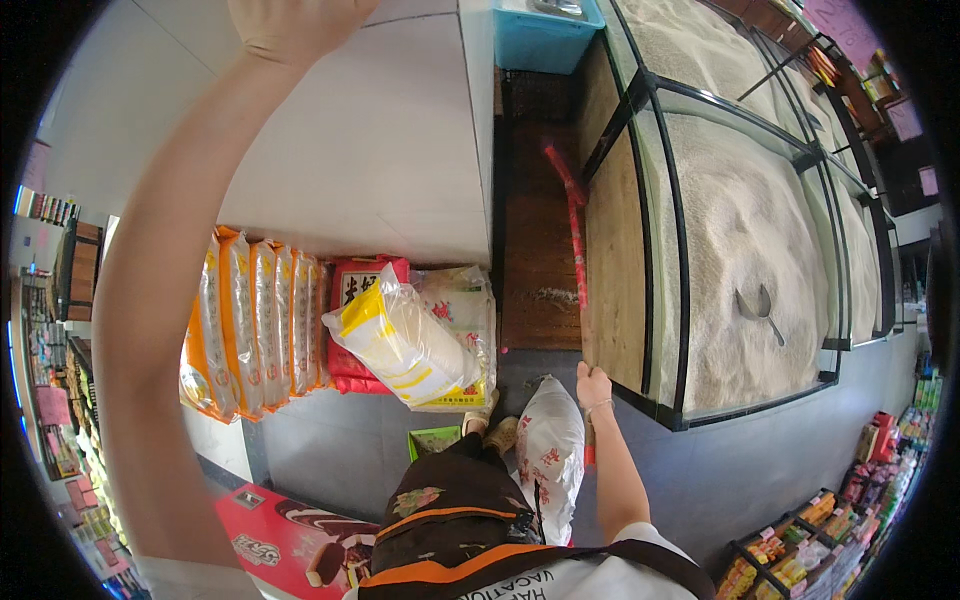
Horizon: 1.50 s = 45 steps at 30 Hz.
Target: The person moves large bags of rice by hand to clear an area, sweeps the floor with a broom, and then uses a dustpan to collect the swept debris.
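My left arm stretches up along the left side, with my left hand [300, 25] against or in front of a pale wall panel [370, 130]. Its fingers are cut off by the top edge. Low at the centre right, my right hand [592, 385] is closed around a long red stick [578, 235]. The stick runs away from me over a brown wooden surface [535, 230], where a few pale grains [550, 296] lie scattered. A white sack [552, 440] with red print stands upright beside my right forearm.
Glass-sided bins [740, 250] heaped with pale grain fill the right; a scoop [762, 310] rests in one. A blue tub [548, 38] sits far ahead. Orange-edged bags [255, 320], a red bag [360, 365] and a clear yellow-white bag [400, 340] line the left. Below is a green tray [433, 440].
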{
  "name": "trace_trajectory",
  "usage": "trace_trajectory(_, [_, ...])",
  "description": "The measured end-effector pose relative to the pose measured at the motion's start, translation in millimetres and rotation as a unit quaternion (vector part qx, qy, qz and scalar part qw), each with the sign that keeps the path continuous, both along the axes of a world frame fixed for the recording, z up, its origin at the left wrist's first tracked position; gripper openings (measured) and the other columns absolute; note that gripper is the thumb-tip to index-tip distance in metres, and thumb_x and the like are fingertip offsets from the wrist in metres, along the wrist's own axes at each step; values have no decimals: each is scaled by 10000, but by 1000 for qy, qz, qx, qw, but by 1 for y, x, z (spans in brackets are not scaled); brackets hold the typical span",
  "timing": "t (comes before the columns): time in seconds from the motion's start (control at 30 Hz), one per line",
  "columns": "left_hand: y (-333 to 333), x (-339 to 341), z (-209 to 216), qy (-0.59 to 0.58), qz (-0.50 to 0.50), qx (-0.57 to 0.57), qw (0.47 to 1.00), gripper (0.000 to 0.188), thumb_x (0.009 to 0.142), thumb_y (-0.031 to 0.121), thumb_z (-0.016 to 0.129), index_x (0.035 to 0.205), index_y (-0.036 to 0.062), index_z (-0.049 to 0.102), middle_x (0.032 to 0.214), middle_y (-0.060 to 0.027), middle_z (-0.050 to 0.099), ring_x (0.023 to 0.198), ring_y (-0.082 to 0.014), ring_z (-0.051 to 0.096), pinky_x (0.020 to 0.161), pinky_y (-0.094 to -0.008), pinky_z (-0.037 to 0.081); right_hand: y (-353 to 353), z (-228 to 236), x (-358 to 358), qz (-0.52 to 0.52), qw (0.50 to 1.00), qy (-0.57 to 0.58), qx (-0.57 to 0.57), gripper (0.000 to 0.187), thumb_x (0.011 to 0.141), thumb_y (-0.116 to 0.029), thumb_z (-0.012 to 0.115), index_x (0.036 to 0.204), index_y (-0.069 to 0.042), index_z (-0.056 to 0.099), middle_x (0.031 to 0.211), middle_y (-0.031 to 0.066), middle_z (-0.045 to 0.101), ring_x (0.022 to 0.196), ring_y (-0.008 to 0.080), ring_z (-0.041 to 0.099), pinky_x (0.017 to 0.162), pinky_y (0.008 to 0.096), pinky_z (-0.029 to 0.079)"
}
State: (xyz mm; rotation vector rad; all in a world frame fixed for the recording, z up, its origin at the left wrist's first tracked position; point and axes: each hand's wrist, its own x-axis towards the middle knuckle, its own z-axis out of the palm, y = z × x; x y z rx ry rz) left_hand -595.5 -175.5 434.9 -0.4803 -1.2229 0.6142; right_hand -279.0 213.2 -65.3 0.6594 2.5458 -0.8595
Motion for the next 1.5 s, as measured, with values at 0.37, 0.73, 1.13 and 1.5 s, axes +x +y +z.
trace_trajectory(0.37, [33, 37, -6, -143, -43, 88, 985, 567, 836, 338, 433, 1317, 49, 354, 1367, -210, 285, 1249, -460, 230, 999, -565, 210, -36, 59, 90, 19, 967, -255, 15, 484, 858, -408, 429, 1030, 13, 596, 1059, 268, 567, 1009, 398, 547, 868, 435, 435])
trace_trajectory(0.73, [36, 45, -9, -186, -65, 102, 975, 574, 867, 420, 422, 1360, 141, 328, 1443, -129, 195, 1278, -466, 175, 996, -579, 202, 20, 171, 205, 9, 964, -266, 12, 441, 840, -363, 470, 962, 42, 595, 942, 284, 594, 901, 397, 590, 800, 458, 467])
trace_trajectory(1.13, [44, 45, -6, -164, -73, 111, 977, 565, 873, 460, 370, 1333, 130, 377, 1418, -148, 248, 1274, -482, 193, 969, -586, 245, 11, 97, 140, 74, 990, -104, 62, 362, 902, -254, 369, 945, 17, 604, 921, 217, 622, 849, 370, 612, 743, 434, 487])
trace_trajectory(1.5, [30, 52, -1, -145, -67, 119, 980, 488, 851, 414, 436, 1260, 150, 434, 1298, -177, 387, 1142, -461, 359, 873, -566, 345, -26, 120, 185, 83, 973, -213, 14, 387, 882, -294, 344, 1065, -54, 586, 1063, 198, 591, 959, 384, 576, 837, 450, 454])
